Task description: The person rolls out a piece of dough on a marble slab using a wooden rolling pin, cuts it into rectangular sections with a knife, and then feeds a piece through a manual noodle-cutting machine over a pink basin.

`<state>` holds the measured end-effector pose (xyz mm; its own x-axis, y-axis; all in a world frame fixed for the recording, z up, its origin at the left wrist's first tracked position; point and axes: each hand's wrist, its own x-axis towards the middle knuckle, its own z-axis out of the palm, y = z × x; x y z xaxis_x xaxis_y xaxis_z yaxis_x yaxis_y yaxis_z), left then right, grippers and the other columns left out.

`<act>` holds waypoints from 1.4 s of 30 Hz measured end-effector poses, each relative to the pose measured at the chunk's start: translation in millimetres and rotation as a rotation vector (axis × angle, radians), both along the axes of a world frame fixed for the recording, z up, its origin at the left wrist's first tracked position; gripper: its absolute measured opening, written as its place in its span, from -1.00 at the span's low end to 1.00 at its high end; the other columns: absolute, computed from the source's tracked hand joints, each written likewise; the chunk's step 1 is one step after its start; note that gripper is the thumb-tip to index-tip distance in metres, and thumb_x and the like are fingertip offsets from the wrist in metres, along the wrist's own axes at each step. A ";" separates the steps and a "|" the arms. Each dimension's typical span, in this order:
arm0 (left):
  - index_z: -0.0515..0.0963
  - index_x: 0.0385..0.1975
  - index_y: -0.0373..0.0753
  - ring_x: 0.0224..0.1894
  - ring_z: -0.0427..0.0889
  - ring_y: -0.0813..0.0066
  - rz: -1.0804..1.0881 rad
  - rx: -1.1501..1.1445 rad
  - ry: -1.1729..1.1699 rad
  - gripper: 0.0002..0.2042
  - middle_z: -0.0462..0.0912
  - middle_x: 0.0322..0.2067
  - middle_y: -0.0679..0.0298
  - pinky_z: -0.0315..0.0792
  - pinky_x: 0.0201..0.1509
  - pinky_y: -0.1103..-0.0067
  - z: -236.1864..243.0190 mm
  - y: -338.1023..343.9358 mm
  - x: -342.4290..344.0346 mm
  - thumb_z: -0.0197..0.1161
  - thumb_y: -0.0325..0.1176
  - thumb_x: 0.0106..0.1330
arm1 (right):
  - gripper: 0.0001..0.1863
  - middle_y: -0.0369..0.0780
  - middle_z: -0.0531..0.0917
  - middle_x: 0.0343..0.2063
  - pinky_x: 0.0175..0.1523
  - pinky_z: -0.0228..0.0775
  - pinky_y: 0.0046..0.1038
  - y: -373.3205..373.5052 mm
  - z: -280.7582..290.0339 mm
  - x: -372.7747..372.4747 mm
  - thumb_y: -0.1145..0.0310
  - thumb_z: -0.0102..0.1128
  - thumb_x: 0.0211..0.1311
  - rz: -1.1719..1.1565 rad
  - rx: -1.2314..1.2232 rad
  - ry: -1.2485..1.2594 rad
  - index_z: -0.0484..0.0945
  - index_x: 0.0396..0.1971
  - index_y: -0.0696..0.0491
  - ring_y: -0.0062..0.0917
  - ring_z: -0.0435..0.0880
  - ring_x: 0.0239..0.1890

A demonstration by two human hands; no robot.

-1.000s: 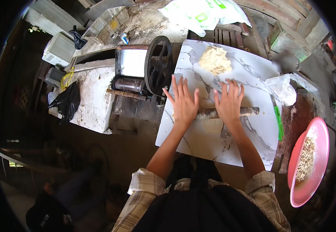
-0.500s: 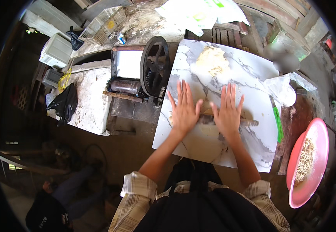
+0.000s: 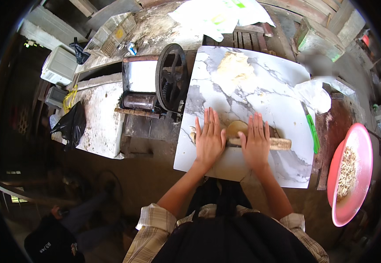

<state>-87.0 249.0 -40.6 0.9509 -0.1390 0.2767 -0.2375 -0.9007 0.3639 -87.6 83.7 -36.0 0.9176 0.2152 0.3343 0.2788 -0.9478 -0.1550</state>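
Note:
My left hand (image 3: 210, 144) and my right hand (image 3: 255, 147) lie flat, fingers stretched away from me, on a wooden rolling pin (image 3: 280, 143). The pin's right end sticks out past my right hand; my left hand covers most of the other end. Just beyond the pin, between my hands, shows a round, flattened piece of dough (image 3: 236, 128). How far it reaches under the pin is hidden. A pale, rough mound of dough or flour (image 3: 235, 69) sits at the far side of the marble-patterned board (image 3: 282, 105).
A green-handled knife (image 3: 312, 131) and a clear plastic bag (image 3: 314, 94) lie at the board's right edge. Farther right stands a pink basin (image 3: 366, 175) holding dough strips. A hand-wheel roller machine (image 3: 171, 76) stands left of the board. A person (image 3: 50, 239) is at the lower left.
Both hands have drawn back toward me, turning the pin nearer the board's front edge. The round dough beyond it has come into sight.

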 end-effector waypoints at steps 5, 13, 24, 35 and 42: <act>0.05 0.25 -0.53 0.42 -0.11 0.09 0.007 0.077 -0.133 -0.43 0.09 0.30 -0.10 -0.31 0.41 0.06 6.9 0.1 64.5 -0.14 -0.25 0.35 | -0.47 -0.02 0.28 0.24 0.38 -0.08 -0.15 5.9 4.4 51.5 0.09 -0.08 0.33 -0.107 -0.021 -0.116 0.43 0.04 0.26 -0.35 0.13 0.36; 0.10 0.25 -0.51 0.41 -0.07 0.04 -0.100 -0.015 -0.056 -0.43 0.07 0.31 -0.12 -0.21 0.39 0.04 -7.6 8.0 -14.7 -0.06 -0.37 0.25 | -0.42 -0.04 0.24 0.26 0.38 -0.04 -0.18 9.8 4.4 -34.3 0.28 -0.03 0.24 -0.049 0.032 -0.010 0.20 0.22 0.25 -0.28 0.14 0.35; 0.18 0.17 -0.59 0.40 -0.05 0.07 -0.071 0.103 -0.250 -0.48 0.12 0.27 -0.16 -0.20 0.41 0.11 4.3 -7.4 79.1 -0.07 -0.32 0.29 | -0.55 -0.06 0.35 0.20 0.40 -0.11 -0.15 7.8 2.7 42.1 0.25 -0.17 0.33 -0.241 -0.034 -0.167 0.45 0.03 0.26 -0.34 0.19 0.33; 0.28 0.20 -0.21 0.14 0.32 0.18 -0.352 -0.003 -0.034 -0.47 0.34 0.11 0.12 0.05 0.27 0.20 -9.4 37.2 -33.6 0.11 -0.24 0.21 | -0.37 -0.12 0.43 0.04 0.26 0.11 -0.26 19.7 3.1 -85.1 0.21 0.11 0.14 -0.050 0.003 0.016 0.22 0.18 0.18 -0.34 0.40 0.07; 0.42 -0.04 -0.14 -0.06 0.38 0.38 -0.428 -0.078 -0.144 -0.63 0.45 -0.14 0.29 0.08 0.04 0.33 10.4 29.7 -1.4 0.25 -0.20 0.17 | -0.53 -0.17 0.49 -0.20 0.09 0.22 -0.32 -13.4 26.3 -49.1 0.37 0.22 -0.02 0.063 0.073 -0.032 0.38 -0.05 0.12 -0.32 0.44 -0.07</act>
<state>-88.5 278.7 -30.1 0.7636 -0.4846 0.4267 -0.6352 -0.6820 0.3624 -136.7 70.3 -9.7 0.8917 0.2459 0.3799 0.3430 -0.9149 -0.2130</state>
